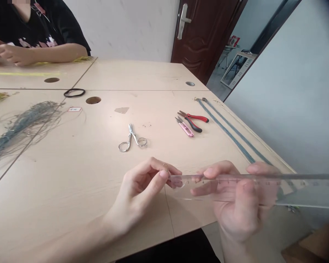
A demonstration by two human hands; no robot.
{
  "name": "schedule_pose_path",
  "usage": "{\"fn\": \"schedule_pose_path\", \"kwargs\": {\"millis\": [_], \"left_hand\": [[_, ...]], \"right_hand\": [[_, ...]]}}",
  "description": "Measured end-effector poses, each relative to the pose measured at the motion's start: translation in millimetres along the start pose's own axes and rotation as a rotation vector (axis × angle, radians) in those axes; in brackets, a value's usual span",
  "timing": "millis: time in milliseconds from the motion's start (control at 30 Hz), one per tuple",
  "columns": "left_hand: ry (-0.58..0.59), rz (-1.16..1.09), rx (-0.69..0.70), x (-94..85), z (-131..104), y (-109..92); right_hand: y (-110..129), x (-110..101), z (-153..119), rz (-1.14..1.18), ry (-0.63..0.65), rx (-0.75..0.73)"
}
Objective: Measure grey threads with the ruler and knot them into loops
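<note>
A clear ruler [304, 191] is gripped by my right hand [241, 197], its thumb in front and fingers behind, and it stretches off to the right edge. Its left end meets the fingertips of my left hand [145, 190], which pinch a tiny metal piece [166, 167] between thumb and forefinger. The piece is too small to make out fully. Both hands are above the near part of the wooden table [93, 182]. Beyond them on the tabletop lie silver scissors [130, 137] with their blades nearly closed.
Red-and-black pliers [193, 118] and pink snips [185, 127] lie right of centre. Blue-grey cords [227, 131] run along the right side. A tangled thread bundle [24, 122], a black band [74, 92] and a tag [74, 109] are left. Across the table sits a person [63, 29].
</note>
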State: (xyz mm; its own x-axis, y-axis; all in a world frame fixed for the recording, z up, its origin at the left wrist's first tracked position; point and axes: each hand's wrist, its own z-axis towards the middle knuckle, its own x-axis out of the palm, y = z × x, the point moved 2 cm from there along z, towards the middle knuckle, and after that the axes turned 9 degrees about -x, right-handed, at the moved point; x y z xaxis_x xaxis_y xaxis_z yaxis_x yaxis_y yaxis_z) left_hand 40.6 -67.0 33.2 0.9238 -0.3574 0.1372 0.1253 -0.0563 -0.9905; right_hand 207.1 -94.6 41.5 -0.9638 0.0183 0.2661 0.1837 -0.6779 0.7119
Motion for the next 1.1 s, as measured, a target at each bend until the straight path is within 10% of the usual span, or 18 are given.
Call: {"fn": "schedule_pose_path", "kwargs": {"millis": [400,700,1100], "left_hand": [[0.009,0.124,0.068,2.3,-4.1,-0.5],[0.1,-0.207,-0.054,5.8,-9.9,3.6],[0.101,0.04,0.074,5.5,-11.3,0.0]], "right_hand": [[-2.3,-0.1,-3.7,-0.006,0.121,0.133],[-4.5,-7.7,-14.8,0.198,0.231,0.205],[0.1,2.0,-16.4,0.274,0.239,0.258]]}}
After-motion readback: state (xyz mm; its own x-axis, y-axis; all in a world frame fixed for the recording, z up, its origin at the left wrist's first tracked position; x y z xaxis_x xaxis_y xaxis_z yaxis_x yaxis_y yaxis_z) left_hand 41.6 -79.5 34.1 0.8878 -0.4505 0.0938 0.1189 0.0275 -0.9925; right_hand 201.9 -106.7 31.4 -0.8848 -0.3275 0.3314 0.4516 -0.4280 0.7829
